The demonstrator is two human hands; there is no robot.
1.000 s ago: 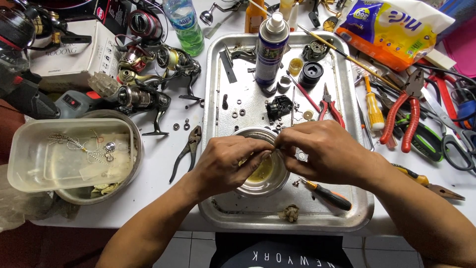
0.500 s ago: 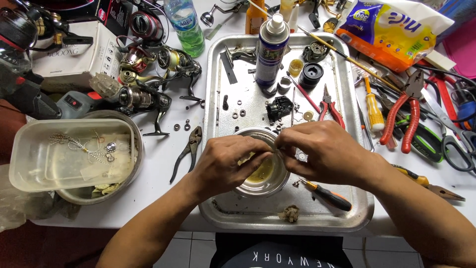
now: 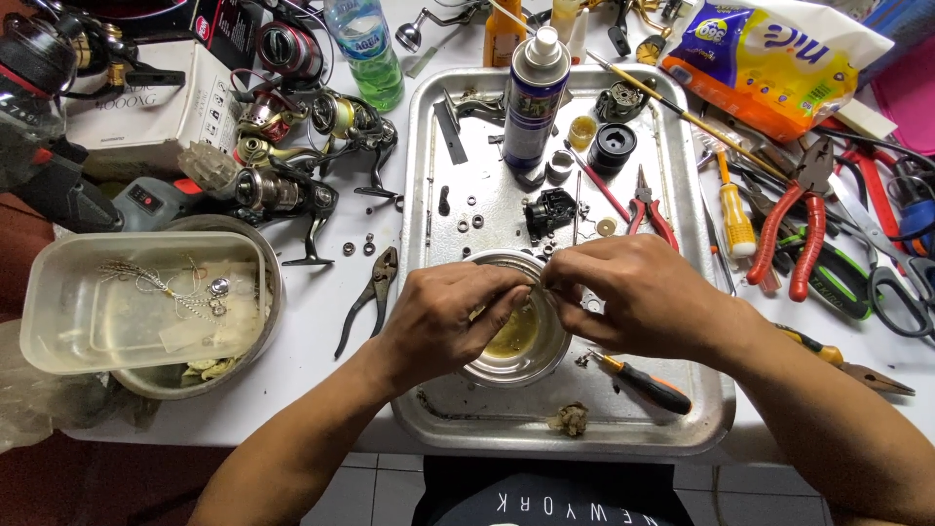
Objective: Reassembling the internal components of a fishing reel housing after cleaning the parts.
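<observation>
Pinched fingertips of both hands, left hand [image 3: 443, 317] and right hand [image 3: 638, 292], meet on something tiny, unidentifiable, over the metal bowl [image 3: 513, 336] in the tray [image 3: 701, 409] centre; essentially unchanged from a second ago; fiddling continues.

Your way onto the metal tray [image 3: 433, 175] is open along its bare near edge. The spray can [image 3: 534, 93] and red pliers [image 3: 645, 209] block the far half.
</observation>
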